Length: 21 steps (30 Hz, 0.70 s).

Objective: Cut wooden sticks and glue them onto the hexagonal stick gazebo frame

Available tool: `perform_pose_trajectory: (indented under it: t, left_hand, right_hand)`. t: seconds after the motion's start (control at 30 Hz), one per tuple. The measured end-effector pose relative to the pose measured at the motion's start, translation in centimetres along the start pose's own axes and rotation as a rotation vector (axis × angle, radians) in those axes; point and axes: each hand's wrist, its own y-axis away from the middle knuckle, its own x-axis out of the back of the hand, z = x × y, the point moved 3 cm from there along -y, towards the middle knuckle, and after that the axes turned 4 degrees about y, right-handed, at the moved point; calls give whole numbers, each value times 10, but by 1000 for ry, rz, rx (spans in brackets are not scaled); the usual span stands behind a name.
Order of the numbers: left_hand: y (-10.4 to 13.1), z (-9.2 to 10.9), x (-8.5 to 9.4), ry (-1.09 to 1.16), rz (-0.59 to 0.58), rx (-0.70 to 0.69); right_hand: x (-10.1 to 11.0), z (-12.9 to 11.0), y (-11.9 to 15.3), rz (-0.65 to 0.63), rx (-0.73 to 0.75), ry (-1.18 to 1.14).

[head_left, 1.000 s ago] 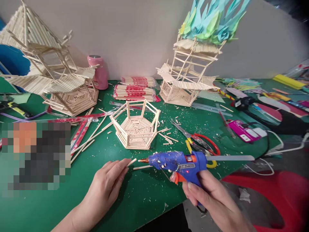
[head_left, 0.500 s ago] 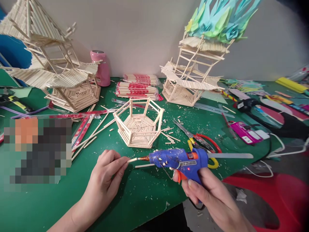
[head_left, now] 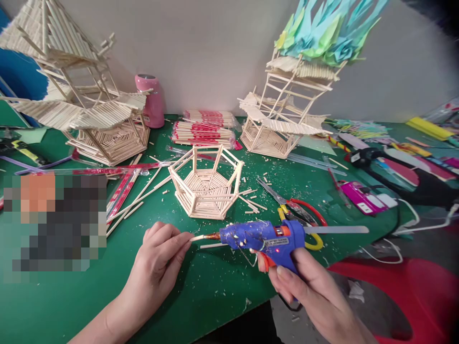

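Note:
Between the thumb and fingers of my left hand [head_left: 161, 263] is a short wooden stick [head_left: 197, 238], pointing right. My right hand [head_left: 304, 282] is wrapped round the handle of a blue glue gun [head_left: 247, 235], a finger at its orange trigger. The gun's nozzle meets the free end of the stick, and a clear glue stick [head_left: 337, 230] juts from its back. Another wooden stick [head_left: 211, 246] lies on the table under the nozzle. Just beyond my hands stands a small six-sided frame of sticks [head_left: 193, 203] with a woven-looking floor.
Stick towers stand back left [head_left: 107, 138] and back right [head_left: 268, 138], with packed sticks [head_left: 202, 134] and a pink bottle [head_left: 154, 102] between. Scissors [head_left: 304, 210] lie behind the gun. A magenta box [head_left: 362, 198] with cables is right, above a red stool [head_left: 412, 291]. A blurred patch covers the left.
The glue gun and my right hand have shifted slightly left, the nozzle now a little further over the stick's end. My left hand has hardly moved.

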Motion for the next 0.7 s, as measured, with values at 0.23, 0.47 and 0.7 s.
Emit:
perform_pose_trajectory:
  t: [0.23,0.47,0.7]
  left_hand:
    - [1,1,0,18,-2,-10]
    - [0,1,-1,27,-16,-5]
    - [0,2,-1,39,-16,-12]
  right_hand:
    - [0,0,-1,5,10,-1]
    - [0,-1,-1,-10,4,-7]
    - [0,1,0,-8,-32,-26]
